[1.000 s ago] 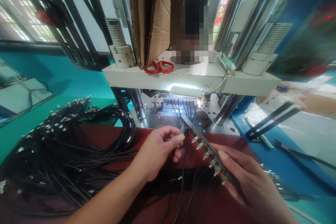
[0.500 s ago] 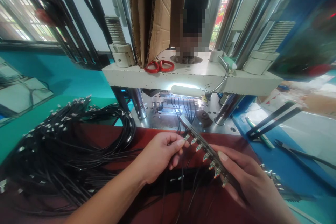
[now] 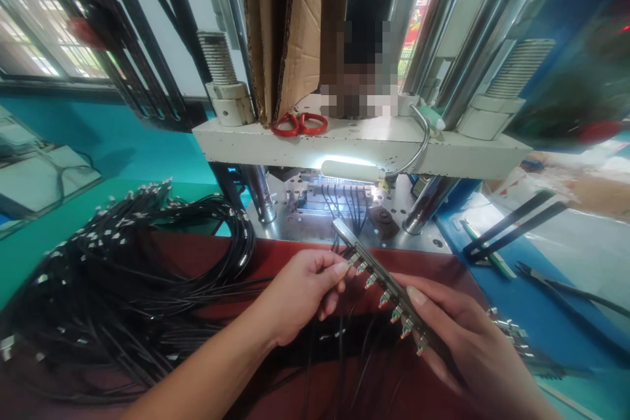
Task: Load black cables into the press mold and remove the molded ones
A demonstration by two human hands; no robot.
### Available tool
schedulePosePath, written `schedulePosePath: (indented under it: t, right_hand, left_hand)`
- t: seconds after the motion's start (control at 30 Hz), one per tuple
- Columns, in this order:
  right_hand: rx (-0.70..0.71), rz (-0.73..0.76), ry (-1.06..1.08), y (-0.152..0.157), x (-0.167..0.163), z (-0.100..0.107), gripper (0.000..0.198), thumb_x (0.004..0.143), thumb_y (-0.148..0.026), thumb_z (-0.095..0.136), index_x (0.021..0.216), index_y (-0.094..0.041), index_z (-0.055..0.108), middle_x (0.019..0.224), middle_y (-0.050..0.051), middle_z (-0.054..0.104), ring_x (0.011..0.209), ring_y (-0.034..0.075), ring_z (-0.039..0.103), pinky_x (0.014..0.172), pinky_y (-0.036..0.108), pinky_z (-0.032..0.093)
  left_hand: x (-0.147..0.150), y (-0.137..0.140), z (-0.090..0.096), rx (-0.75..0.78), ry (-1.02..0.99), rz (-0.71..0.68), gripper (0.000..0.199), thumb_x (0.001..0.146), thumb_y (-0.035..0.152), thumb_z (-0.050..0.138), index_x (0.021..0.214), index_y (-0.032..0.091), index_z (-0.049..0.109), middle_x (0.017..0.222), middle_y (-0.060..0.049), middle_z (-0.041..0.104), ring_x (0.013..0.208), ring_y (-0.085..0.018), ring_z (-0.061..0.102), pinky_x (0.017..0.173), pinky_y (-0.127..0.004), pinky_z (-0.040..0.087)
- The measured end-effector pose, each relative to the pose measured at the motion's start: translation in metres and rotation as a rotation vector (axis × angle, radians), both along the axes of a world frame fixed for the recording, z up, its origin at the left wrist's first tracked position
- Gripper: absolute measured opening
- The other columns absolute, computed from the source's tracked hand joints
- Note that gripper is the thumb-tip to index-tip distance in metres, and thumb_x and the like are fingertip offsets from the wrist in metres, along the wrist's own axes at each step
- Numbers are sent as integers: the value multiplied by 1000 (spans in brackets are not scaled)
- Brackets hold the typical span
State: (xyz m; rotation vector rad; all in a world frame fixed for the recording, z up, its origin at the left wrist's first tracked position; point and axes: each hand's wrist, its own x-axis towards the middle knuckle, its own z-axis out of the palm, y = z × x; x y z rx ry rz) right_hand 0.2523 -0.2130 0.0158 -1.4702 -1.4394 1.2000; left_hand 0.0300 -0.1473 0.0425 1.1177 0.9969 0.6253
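Right hand (image 3: pixel 457 328) grips the dark bar (image 3: pixel 378 268), far end beside left hand (image 3: pixel 306 285).

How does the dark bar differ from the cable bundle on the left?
Shape: the dark bar is straight and narrow, while the cable bundle is a tangle of curving strands.
Size: the cable bundle spreads over a much larger area than the dark bar.
Support: the dark bar is held in the right hand; the cable bundle lies partly on the reddish-brown board.
Shared: both look dark, with small shiny pieces.
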Motion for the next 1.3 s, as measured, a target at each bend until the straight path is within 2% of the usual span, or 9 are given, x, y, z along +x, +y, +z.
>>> schedulePosePath:
  t: [0.2, 0.43, 0.6, 0.83, 1.03, 1.17, 1.3]
  right_hand:
    - [5, -8, 4, 1, -4, 7, 41, 83, -48, 57, 116, -27, 69, 47, 0, 58, 32, 13, 50, 24, 20, 39]
    - [-75, -33, 61, 4, -12, 21, 44, 83, -52, 57, 115, -26, 70, 48, 2, 58, 30, 13, 46, 24, 23, 37]
    - [-132, -39, 76, 3, -16, 25, 55, 85, -58, 53, 125, -21, 64, 37, -3, 45, 28, 12, 41, 26, 21, 34]
    - [-157, -39, 102, 2, -18, 30, 58, 83, -60, 54, 125, -22, 63, 43, -1, 51, 30, 13, 43, 28, 22, 36]
    - [-178, -33, 119, 1, -21, 25, 59, 84, -59, 53, 129, -22, 60, 53, 0, 58, 33, 11, 45, 29, 20, 35]
    - [-153, -43, 127, 0, -22, 17, 59, 83, -60, 54, 127, -21, 61, 55, 0, 58, 34, 10, 44, 30, 19, 33]
    - [-144, -21, 120, 0, -21, 15, 60, 85, -59, 51, 129, -19, 59, 53, -1, 57, 32, 6, 37, 29, 17, 25]
  left_hand:
    - [0, 0, -2, 8, 21, -7, 27, 87, 40, 51, 76, 16, 55, 47, 7, 44, 41, -6, 34, 40, -18, 25]
    - [-1, 0, -3, 16, 12, -24, 27, 87, 41, 51, 75, 17, 55, 48, 7, 43, 42, -6, 34, 40, -18, 24]
    - [-1, -1, -1, 26, -13, -26, 24, 87, 36, 53, 72, 17, 53, 52, 7, 43, 43, -6, 36, 40, -18, 26]
    - [2, -2, -2, 30, -1, 11, 28, 88, 42, 50, 77, 17, 55, 58, 6, 44, 43, -6, 36, 38, -18, 26]
    - [4, -2, -6, 44, 23, 38, 30, 88, 45, 50, 78, 17, 56, 53, 7, 40, 40, -6, 32, 35, -18, 24]
    - [4, -4, -9, 53, 25, 29, 32, 88, 47, 50, 78, 17, 56, 55, 6, 44, 38, -5, 32, 35, -18, 23]
    - [4, -3, -10, 41, 12, 35, 32, 86, 47, 52, 76, 17, 55, 55, 6, 45, 38, -5, 33, 34, -17, 24]
